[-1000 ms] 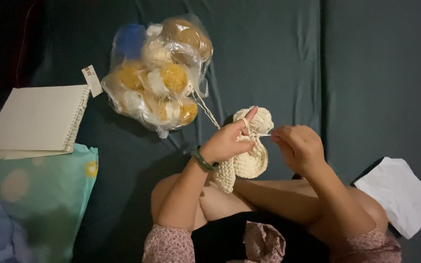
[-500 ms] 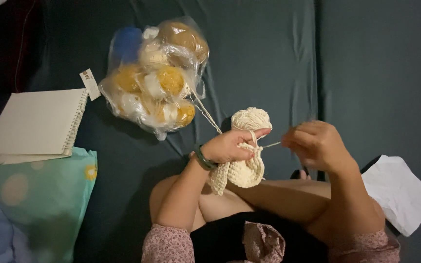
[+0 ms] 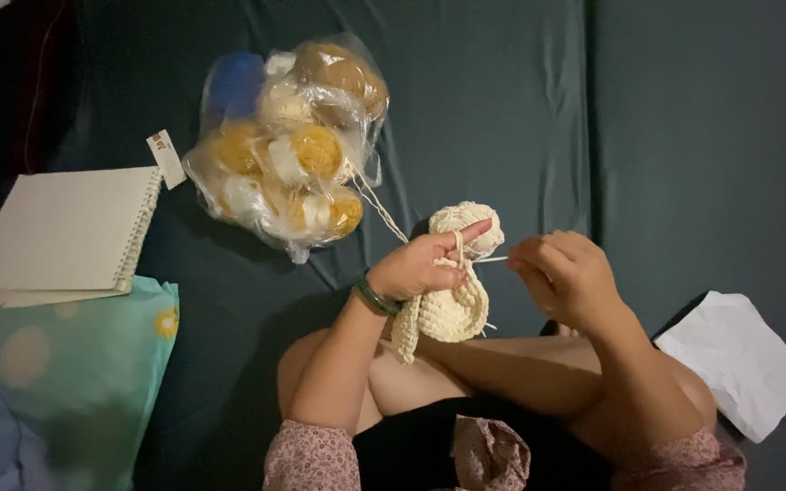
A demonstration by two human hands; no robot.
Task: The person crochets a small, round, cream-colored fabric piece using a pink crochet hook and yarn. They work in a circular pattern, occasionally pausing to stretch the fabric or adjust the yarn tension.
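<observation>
Left hand [image 3: 416,270] closed on cream crocheted yarn piece [image 3: 448,309], strand over forefinger. Right hand [image 3: 568,277] pinches slim hook [image 3: 493,260]. Piece looks soft, light, floppy; hold near working edge.

Landmark: crochet piece [image 3: 452,305], being held above the lap between left hand [image 3: 420,268] and right hand [image 3: 568,277]. Yarn bag [image 3: 288,141] is lying up-left of it, notebook [image 3: 61,232] far left, pillow [image 3: 56,373] lower left, paper sheet [image 3: 739,359] lower right, all on the bedsheet [image 3: 648,127].
</observation>
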